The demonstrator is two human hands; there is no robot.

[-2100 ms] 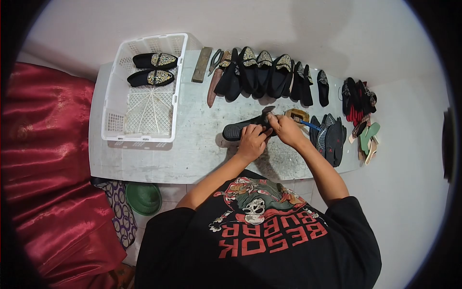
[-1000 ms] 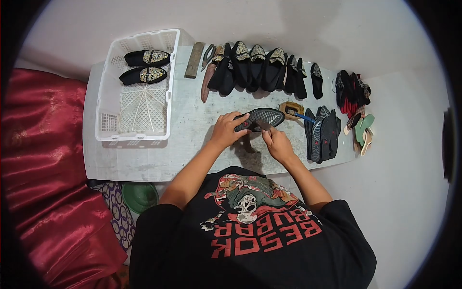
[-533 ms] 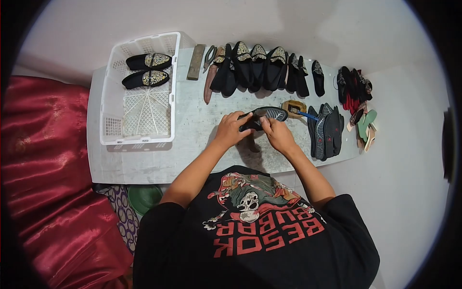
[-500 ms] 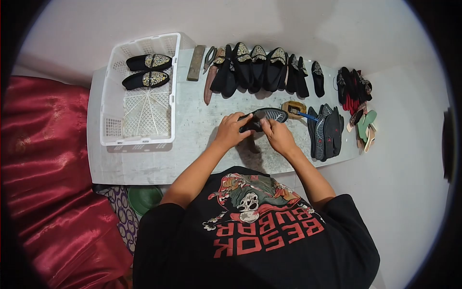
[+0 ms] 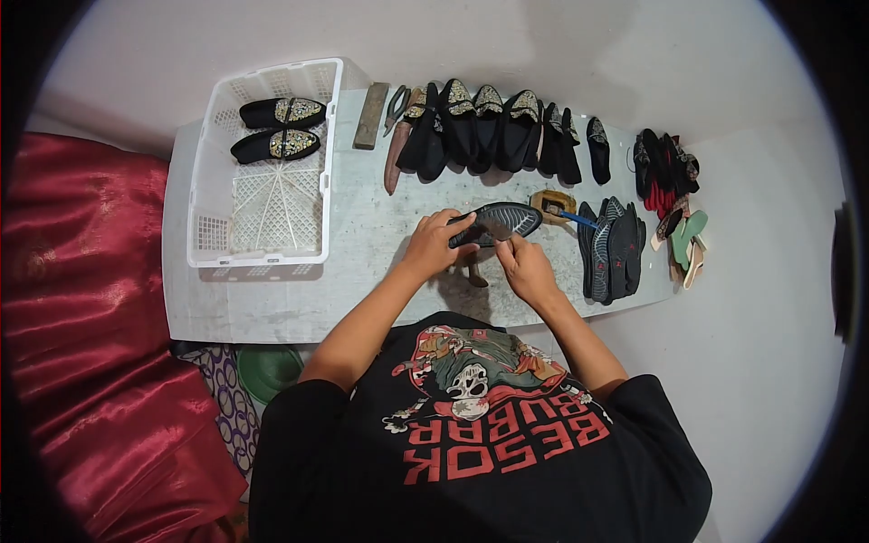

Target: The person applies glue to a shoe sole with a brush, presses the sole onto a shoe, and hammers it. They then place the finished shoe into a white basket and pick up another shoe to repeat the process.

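My left hand grips one end of a black shoe, its patterned sole facing up. In my right hand is a small flat tool, perhaps a blade, lying over the sole's middle. Below the shoe a hammer-like tool rests on the table. Just beyond the shoe's right end stands a yellowish container with a blue-handled brush across it. A stack of dark soles lies to the right.
A white basket at the left holds two decorated black shoes. Along the back are a flat block, scissors and a row of black shoes. Green and beige pieces lie at the right edge.
My right hand has moved slightly down and right, uncovering more of the sole and the flat tool. The hammer-like tool below the shoe shows more clearly.
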